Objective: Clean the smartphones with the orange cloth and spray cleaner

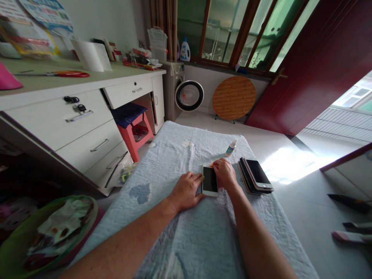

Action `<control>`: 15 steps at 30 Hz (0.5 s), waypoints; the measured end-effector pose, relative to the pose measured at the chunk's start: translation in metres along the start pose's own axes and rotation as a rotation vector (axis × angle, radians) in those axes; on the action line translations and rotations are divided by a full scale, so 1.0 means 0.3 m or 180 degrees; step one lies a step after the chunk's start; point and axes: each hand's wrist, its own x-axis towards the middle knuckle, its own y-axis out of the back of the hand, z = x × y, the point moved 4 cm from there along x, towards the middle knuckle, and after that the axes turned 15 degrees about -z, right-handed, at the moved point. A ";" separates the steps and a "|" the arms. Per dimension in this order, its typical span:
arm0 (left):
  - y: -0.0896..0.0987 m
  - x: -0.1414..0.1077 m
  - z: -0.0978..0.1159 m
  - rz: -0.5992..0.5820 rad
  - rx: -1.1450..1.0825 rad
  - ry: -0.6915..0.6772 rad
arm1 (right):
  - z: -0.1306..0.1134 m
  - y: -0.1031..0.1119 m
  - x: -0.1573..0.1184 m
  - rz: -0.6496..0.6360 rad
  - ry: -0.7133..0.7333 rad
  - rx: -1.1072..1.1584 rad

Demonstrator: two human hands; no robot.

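Observation:
A white smartphone [209,186] with a dark screen lies flat on the cloth-covered table. My left hand [187,192] grips its left edge, fingertips near the upper side and thumb by the lower corner. At the phone's upper right corner, my right hand [225,173] pinches a small orange cloth [212,165], mostly hidden under the fingers. Just right of that hand sits a stack of phones [257,174], the top one white-framed with a black screen. Behind it a small spray bottle [231,147] stands upright, with a white top and blue label.
A pale blue quilted cover [186,151] drapes the table. To the left are a green basin [93,211] of crumpled waste, a red stool [132,137] and a white drawer desk [87,128]. A washing machine [171,87] with its door open stands beyond, near a round wooden tabletop [234,97].

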 end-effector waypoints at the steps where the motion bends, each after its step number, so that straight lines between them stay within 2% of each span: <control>1: 0.000 0.000 -0.001 0.0000 -0.0004 -0.0004 | 0.012 0.000 -0.003 0.0008 -0.0069 -0.0001; 4: 0.001 0.000 -0.001 -0.0005 0.0006 -0.0025 | 0.020 -0.005 -0.014 0.0094 -0.0190 0.0001; 7: 0.001 0.000 0.000 -0.0028 0.0025 -0.0027 | -0.007 -0.013 -0.017 0.0172 -0.0152 -0.0049; 15: 0.001 -0.001 -0.001 -0.0061 -0.0029 -0.0006 | -0.119 -0.028 0.007 0.0028 0.0349 0.0024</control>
